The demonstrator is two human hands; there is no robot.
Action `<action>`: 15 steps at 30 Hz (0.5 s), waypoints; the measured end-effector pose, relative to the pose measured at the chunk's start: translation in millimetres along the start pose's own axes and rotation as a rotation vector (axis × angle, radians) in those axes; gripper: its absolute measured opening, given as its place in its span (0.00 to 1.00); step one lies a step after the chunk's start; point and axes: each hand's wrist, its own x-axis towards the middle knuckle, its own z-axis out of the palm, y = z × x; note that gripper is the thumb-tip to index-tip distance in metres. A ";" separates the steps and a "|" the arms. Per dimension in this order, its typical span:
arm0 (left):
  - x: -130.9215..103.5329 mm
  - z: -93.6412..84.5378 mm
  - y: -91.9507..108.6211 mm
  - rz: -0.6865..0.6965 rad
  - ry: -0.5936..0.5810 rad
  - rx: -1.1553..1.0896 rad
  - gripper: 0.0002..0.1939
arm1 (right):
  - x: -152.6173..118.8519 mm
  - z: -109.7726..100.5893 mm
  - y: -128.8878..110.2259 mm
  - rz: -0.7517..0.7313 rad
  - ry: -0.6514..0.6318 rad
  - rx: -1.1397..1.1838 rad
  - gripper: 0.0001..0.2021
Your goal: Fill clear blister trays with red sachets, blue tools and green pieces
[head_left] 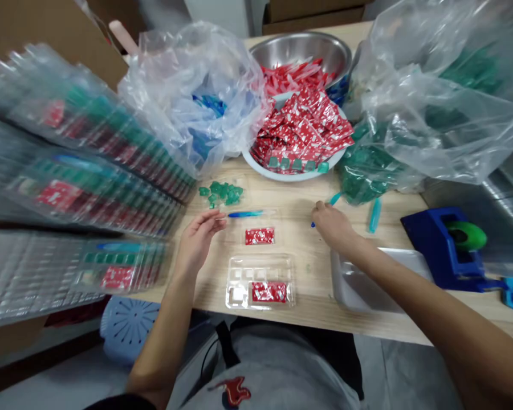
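My left hand point(200, 236) is at the left edge of a clear plastic tray point(279, 230), thumb and fingertips pinched together on its rim. In that tray lie a slim blue pen-like stick point(245, 214) and a red patterned packet point(260, 236). Fingers closed and pointing down, my right hand point(331, 224) grips a blue pen-like stick point(334, 198); its teal end and a dark blue tip show. Nearer my body, a second clear tray point(239, 274) holds another red packet point(268, 292). A teal stick point(374, 215) lies to the right of my right hand.
Green cubes point(222, 192) lie behind the trays. Beyond stand a white bowl point(297, 175) of red packets and a steel bowl point(301, 40) of red sticks. Stacked filled trays point(123, 265) line the left. A white tray point(382, 285) and blue tape dispenser point(440, 245) stand right.
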 end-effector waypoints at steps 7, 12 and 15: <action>-71.1 -36.1 -36.8 0.500 -0.198 0.854 0.11 | -24.6 -5.3 -10.7 -0.262 0.146 -0.060 0.13; -86.4 -40.3 -63.9 0.679 -0.234 1.033 0.20 | -54.1 25.3 -71.0 -0.612 0.376 0.268 0.11; -84.6 -39.0 -68.2 0.745 -0.168 1.032 0.23 | -54.5 45.1 -103.3 -0.619 0.395 0.301 0.14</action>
